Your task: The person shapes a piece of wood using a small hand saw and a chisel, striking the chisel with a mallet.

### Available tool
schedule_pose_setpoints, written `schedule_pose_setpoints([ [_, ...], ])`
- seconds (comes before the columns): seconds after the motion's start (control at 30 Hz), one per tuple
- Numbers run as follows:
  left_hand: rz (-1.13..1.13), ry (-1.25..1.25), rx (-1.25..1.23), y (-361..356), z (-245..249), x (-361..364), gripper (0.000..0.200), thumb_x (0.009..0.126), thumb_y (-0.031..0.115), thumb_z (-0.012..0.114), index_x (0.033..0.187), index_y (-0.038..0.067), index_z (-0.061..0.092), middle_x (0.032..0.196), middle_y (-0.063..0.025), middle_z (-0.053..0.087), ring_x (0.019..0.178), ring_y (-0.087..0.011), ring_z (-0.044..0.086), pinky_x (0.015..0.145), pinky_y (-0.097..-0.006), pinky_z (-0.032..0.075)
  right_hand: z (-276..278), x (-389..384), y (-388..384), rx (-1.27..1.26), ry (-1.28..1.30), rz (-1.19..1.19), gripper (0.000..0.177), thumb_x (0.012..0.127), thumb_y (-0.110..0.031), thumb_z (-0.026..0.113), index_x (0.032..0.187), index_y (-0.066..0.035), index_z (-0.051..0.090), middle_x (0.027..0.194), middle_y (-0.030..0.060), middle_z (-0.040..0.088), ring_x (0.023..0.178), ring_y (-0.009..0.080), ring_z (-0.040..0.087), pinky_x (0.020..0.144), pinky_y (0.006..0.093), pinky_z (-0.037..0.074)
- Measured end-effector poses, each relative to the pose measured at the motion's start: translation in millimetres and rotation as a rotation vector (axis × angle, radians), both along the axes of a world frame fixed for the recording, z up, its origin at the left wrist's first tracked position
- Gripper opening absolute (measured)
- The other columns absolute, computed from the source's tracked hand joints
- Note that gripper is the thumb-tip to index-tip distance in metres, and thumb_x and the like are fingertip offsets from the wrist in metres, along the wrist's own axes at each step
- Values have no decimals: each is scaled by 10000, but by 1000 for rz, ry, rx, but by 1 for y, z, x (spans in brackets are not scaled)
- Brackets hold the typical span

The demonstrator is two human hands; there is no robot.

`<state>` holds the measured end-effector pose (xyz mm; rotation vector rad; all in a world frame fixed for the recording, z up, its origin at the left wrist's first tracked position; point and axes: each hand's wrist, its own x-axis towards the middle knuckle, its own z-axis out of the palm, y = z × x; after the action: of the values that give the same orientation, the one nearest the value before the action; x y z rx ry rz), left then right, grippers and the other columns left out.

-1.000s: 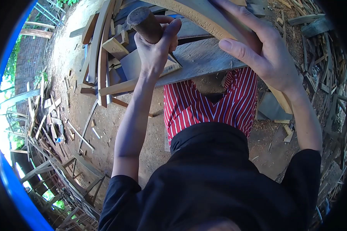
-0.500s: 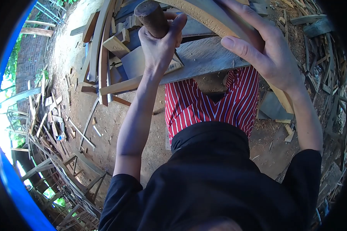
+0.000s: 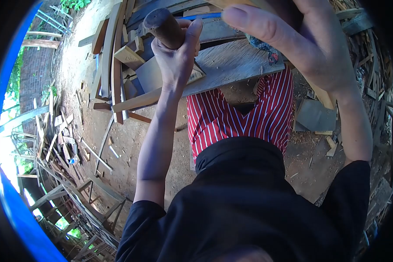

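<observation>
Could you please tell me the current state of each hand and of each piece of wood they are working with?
Round brown wooden tool handle: gripped, tilted, butt end up.
Left hand: shut around that handle.
Right hand: thumb out, over the curved strip; grip hidden.
Curved pale wooden strip: mostly covered by the right hand.
Grey weathered plank: lying flat above red-striped trousers.

The handle [image 3: 163, 27] stands over the plank [image 3: 236, 65], curved strip [image 3: 325, 98] right, slats [image 3: 111, 52] left.
</observation>
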<state>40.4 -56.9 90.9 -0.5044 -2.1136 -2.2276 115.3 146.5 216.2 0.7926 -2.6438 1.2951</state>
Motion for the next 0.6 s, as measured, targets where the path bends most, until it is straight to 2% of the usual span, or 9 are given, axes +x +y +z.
schedule_pose_setpoints([
  [0.07,46,-12,-19,0,0,3,199,861,201,740,845,14,672,592,12,596,506,-50,536,493,-201,426,-5,-6,2,126,14,53,654,917,-294,640,1457,-11,401,981,193,679,661,210,669,641,299,569],
  [0.17,109,194,-26,0,-15,6,168,845,152,747,820,10,659,604,6,608,539,-50,557,499,-202,430,-8,-11,7,322,33,124,631,894,-267,657,1442,-38,446,834,158,698,548,174,629,549,276,552],
  [0.27,124,15,-24,1,-11,10,151,836,133,749,822,15,655,604,-5,614,532,-57,561,487,-205,433,11,-2,6,215,67,127,661,904,-337,639,1470,-79,417,835,153,699,524,171,610,563,288,549],
  [0.4,173,143,18,-5,-1,6,156,864,150,721,868,9,653,581,-22,600,482,-77,546,454,-214,433,10,1,2,107,79,65,682,909,-370,627,1483,-85,395,841,154,697,527,170,614,582,299,552],
  [0.43,122,161,154,-6,3,2,152,883,147,702,882,6,644,558,-21,576,460,-82,528,444,-223,418,7,2,2,80,76,41,687,910,-379,624,1487,-86,390,843,155,697,527,170,615,587,302,552],
  [0.47,66,154,191,-10,8,-3,150,888,146,700,883,9,638,548,-18,562,453,-83,520,440,-227,410,-39,-17,15,63,130,56,695,930,-388,616,1501,-84,361,909,161,698,568,168,633,638,303,559],
  [0.5,16,147,229,-15,11,-6,148,892,145,698,884,12,632,538,-15,548,447,-83,512,436,-230,401,-34,-11,14,62,124,60,695,930,-388,616,1501,-84,361,909,161,698,568,168,633,638,303,559],
  [0.57,44,123,182,-15,11,-5,156,896,153,701,885,15,629,534,-13,541,444,-81,504,436,-231,394,-11,3,12,-283,-212,178,707,936,-405,622,1498,-65,359,1031,175,686,665,189,669,698,334,570],
  [0.6,60,101,135,-15,11,-4,164,900,161,704,886,17,626,530,-11,533,440,-78,496,436,-232,388,-6,3,12,-288,-210,185,707,936,-405,622,1498,-65,359,1031,175,686,665,189,669,698,334,570],
])
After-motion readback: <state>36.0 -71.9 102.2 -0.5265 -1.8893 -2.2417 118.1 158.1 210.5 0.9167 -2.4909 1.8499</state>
